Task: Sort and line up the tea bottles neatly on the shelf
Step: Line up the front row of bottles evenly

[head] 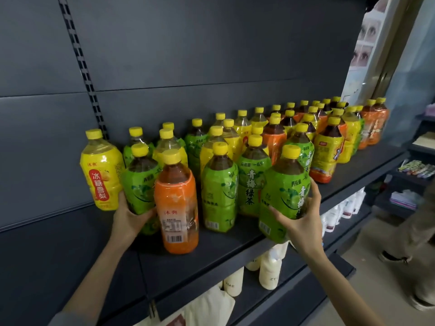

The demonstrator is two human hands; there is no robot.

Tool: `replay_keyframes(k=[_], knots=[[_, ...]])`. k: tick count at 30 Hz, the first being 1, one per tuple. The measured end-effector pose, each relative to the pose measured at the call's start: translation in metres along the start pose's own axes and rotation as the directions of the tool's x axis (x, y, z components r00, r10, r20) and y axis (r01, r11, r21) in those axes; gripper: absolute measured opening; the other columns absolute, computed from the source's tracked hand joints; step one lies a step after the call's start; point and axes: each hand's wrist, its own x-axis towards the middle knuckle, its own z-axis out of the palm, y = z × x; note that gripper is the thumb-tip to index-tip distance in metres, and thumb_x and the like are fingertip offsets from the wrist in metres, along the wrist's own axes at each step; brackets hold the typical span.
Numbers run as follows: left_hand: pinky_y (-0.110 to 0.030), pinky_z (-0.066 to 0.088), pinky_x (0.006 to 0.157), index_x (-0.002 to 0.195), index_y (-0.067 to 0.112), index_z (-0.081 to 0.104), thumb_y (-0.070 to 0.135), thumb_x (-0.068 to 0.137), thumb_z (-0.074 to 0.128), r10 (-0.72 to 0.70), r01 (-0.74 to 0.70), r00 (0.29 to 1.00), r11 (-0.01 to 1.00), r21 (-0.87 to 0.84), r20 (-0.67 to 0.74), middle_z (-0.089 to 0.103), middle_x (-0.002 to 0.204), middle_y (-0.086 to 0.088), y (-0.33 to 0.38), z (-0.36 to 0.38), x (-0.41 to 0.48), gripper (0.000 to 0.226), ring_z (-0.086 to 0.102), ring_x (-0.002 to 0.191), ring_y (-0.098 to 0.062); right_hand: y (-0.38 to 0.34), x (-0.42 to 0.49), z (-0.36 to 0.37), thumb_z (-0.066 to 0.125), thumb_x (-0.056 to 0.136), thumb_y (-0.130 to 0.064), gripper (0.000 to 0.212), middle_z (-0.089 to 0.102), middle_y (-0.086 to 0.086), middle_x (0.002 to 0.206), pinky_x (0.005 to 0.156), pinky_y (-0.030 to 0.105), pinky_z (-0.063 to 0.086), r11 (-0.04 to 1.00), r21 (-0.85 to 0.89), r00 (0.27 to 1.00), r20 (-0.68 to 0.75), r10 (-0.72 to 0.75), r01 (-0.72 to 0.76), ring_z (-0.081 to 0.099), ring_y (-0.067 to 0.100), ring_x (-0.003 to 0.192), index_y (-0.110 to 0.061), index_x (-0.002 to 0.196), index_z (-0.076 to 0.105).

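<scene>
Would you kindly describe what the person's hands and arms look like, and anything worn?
The left hand and the right hand are bare: no gloves, rings or watch show. The left forearm and right forearm are uncovered. A grey sleeve appears only at the bottom edge, near the left elbow; the right arm is bare as far as the frame shows.

Cream bottles (268,271) stand on a lower tier (294,278), with a pale cloth bag (207,309) below them to the left and white pouches (334,215) further right. A poster (364,43) printed with eyes hangs at upper right. On the right, a side rack (400,177) carries colourful packets (416,169) and folded pink cloths (402,198), near another person's leg (414,227) and shoes (393,256) on the floor (372,250).
</scene>
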Motion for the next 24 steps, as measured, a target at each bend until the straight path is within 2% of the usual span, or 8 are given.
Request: replay_keyframes(k=[7,9,10,12,13,16,21,24], knots=[[-0.024,0.044,0.085,0.143,0.017,0.02,-0.008,0.081,0.062,-0.016,0.018,0.994,1.0,-0.02,0.104,0.047,0.123,-0.001,0.001,0.003,0.001,0.079,0.049,0.112,-0.015,0.019,0.037,-0.003,0.077,0.059,-0.057,0.11,0.039,-0.009,0.148,0.101,0.05,0.044,0.997,-0.077,1.0,-0.019,-0.016,0.014,0.042,0.013,0.132,-0.042,0.146,0.01],[-0.034,0.041,0.097,0.136,0.028,0.028,0.012,0.085,0.064,0.022,-0.022,0.993,1.0,0.003,0.116,0.049,0.125,0.005,0.002,-0.003,-0.001,0.065,0.05,0.115,-0.008,0.022,0.046,0.0,0.077,0.061,-0.054,0.11,0.037,-0.007,0.149,0.103,0.051,0.042,0.995,-0.101,0.999,-0.029,-0.015,0.012,0.041,0.014,0.133,-0.041,0.147,0.009],[-0.039,0.038,0.103,0.137,0.031,0.031,0.034,0.085,0.065,0.037,-0.041,0.994,0.999,0.033,0.101,0.048,0.13,0.004,0.001,-0.007,-0.002,0.062,0.047,0.121,-0.009,0.022,0.051,0.002,0.077,0.063,-0.052,0.11,0.035,-0.005,0.15,0.104,0.051,0.039,0.993,-0.114,0.999,-0.029,-0.015,0.012,0.039,0.016,0.134,-0.038,0.148,0.008],[-0.047,0.029,0.111,0.145,0.03,0.027,0.072,0.075,0.053,0.007,-0.016,0.995,0.996,0.091,0.098,0.036,0.146,-0.001,-0.003,-0.013,-0.001,0.086,0.032,0.135,-0.018,0.023,0.061,0.008,0.077,0.068,-0.046,0.111,0.03,0.003,0.151,0.107,0.05,0.035,0.991,-0.136,1.0,-0.015,-0.007,0.004,0.035,0.021,0.136,-0.033,0.15,0.004],[-0.048,0.026,0.113,0.147,0.03,0.024,0.077,0.071,0.047,-0.01,-0.001,0.995,0.995,0.099,0.103,0.03,0.15,0.0,-0.005,-0.014,-0.001,0.092,0.025,0.138,-0.02,0.023,0.065,0.01,0.077,0.069,-0.044,0.112,0.026,0.008,0.151,0.109,0.046,0.033,0.99,-0.142,1.0,-0.004,0.003,-0.004,0.032,0.025,0.136,-0.031,0.151,0.002],[-0.048,0.025,0.113,0.147,0.037,0.021,0.073,0.072,0.049,-0.016,0.005,0.993,0.996,0.094,0.117,0.026,0.152,0.004,-0.006,-0.014,-0.001,0.088,0.023,0.139,-0.02,0.024,0.075,0.016,0.075,0.068,-0.042,0.114,0.018,0.021,0.143,0.106,0.034,0.027,0.989,-0.144,0.999,0.026,0.026,-0.022,0.027,0.033,0.133,-0.029,0.151,-0.003],[-0.052,0.035,0.108,0.144,0.037,0.03,0.078,0.069,0.053,0.001,-0.012,0.992,0.996,0.085,0.124,0.041,0.144,0.004,-0.009,-0.016,0.001,0.089,0.038,0.132,-0.018,0.032,0.086,0.024,0.068,0.07,-0.046,0.108,0.022,0.02,0.142,0.111,0.047,0.027,0.99,-0.119,0.995,0.053,0.079,-0.072,0.029,0.036,0.132,-0.032,0.15,-0.004],[-0.051,0.024,0.113,0.148,0.039,0.015,0.076,0.073,0.045,0.005,-0.012,0.997,0.997,0.082,0.083,0.028,0.152,0.004,0.004,-0.005,-0.012,0.089,0.025,0.139,-0.016,0.037,0.09,0.024,0.071,0.078,-0.037,0.106,0.017,0.021,0.144,0.112,0.047,0.025,0.989,-0.112,0.99,0.093,0.102,-0.092,0.027,0.036,0.134,-0.032,0.15,-0.006]])
